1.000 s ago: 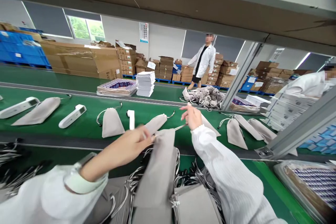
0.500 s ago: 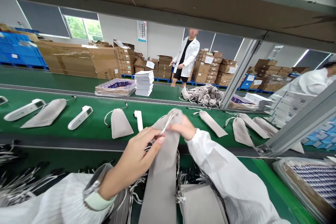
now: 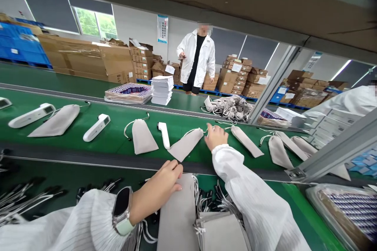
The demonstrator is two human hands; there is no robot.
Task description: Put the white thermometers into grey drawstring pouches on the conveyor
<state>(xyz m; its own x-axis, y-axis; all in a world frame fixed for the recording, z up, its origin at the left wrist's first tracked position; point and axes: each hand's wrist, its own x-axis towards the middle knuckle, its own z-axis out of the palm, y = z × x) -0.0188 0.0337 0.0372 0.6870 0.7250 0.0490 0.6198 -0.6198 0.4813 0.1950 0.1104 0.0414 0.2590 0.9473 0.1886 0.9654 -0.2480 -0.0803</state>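
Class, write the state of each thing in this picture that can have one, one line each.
Left hand: fingers bent at the front grey pouch, grip unclear
Front grey pouch: flat
Right hand: fingers curled beside the drawstring pouch, grip unclear
Drawstring pouch: lying down
Smartwatch: worn, screen dark
Handheld thermometers: lying down
Far pouches: heaped
White papers: stacked

At your far left, note blue crates (image 3: 21, 45) beside a large cardboard carton (image 3: 79, 58). On the far side, you see a person in a white coat (image 3: 187, 57), right of a wall banner (image 3: 162, 28).
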